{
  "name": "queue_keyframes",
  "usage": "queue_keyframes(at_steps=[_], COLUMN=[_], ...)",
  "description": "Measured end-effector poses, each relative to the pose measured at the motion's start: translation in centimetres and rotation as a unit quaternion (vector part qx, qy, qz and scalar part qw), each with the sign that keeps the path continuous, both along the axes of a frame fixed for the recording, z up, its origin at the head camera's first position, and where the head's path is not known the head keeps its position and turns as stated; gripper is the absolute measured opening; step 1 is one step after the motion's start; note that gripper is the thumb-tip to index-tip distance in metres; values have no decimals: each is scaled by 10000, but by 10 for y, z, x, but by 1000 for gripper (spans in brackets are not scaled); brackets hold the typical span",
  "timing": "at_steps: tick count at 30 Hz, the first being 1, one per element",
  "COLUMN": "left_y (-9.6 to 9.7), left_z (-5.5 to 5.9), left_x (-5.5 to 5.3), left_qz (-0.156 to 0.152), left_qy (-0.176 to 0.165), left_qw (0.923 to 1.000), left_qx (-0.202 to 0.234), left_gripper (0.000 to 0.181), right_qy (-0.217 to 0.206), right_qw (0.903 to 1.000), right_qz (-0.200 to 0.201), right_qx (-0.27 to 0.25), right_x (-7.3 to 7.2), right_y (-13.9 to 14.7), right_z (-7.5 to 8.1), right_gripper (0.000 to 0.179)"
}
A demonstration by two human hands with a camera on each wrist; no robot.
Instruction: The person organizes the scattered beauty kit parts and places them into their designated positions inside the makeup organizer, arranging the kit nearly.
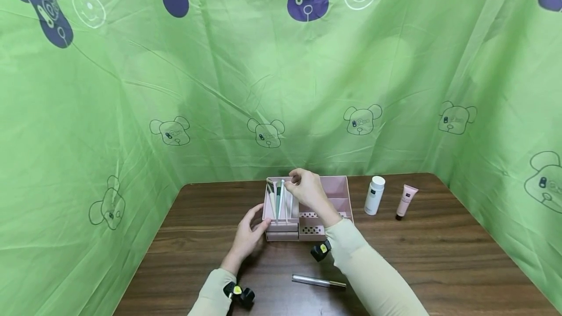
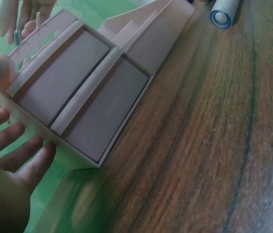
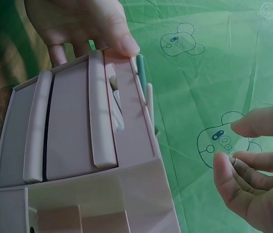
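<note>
A pink desk organizer (image 1: 335,187) stands at the back of the table, with two drawers (image 2: 63,73) at its left front. Slim white and green brushes (image 1: 278,198) lean in its upper left compartment. My left hand (image 1: 247,235) rests against the organizer's left side, thumb at the front corner and fingers spread along the side wall in the left wrist view. Over the brush compartment hovers my right hand (image 1: 307,189). In the right wrist view, the right hand (image 3: 257,170) has loosely bent fingers and a gap between thumb and fingers, with nothing visible in it.
A silver tube (image 1: 318,282) lies on the wooden table (image 1: 189,257) in front of the organizer. To the right stand a white bottle (image 1: 374,196) and a pink squeeze tube (image 1: 406,201). Green printed cloth (image 1: 237,87) hangs behind and along both sides.
</note>
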State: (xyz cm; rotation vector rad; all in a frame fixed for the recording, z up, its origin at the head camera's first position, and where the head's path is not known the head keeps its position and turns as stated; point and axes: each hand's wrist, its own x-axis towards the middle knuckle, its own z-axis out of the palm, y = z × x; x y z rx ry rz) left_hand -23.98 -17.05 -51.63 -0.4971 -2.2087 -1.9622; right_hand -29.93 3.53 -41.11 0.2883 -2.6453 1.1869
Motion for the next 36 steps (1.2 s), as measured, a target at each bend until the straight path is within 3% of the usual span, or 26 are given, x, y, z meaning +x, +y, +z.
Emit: queue_keyframes(at_steps=[16,24,36], left_y=[1,1,2], left_z=[-1,2,1], left_x=[-1,1,1], left_qz=[85,124,157], left_qy=[-22,-87,-143], left_qw=[10000,9999,9997], left_qx=[-33,-69,-126], left_gripper=[54,53,54], right_qy=[-13,149,180], right_qw=[10000,9999,9994], right_qz=[-27,45,227], right_qx=[36,9,163], right_x=[5,12,22], right_y=[10,22,42], right_z=[-1,-1,-9], right_gripper=[37,26,37])
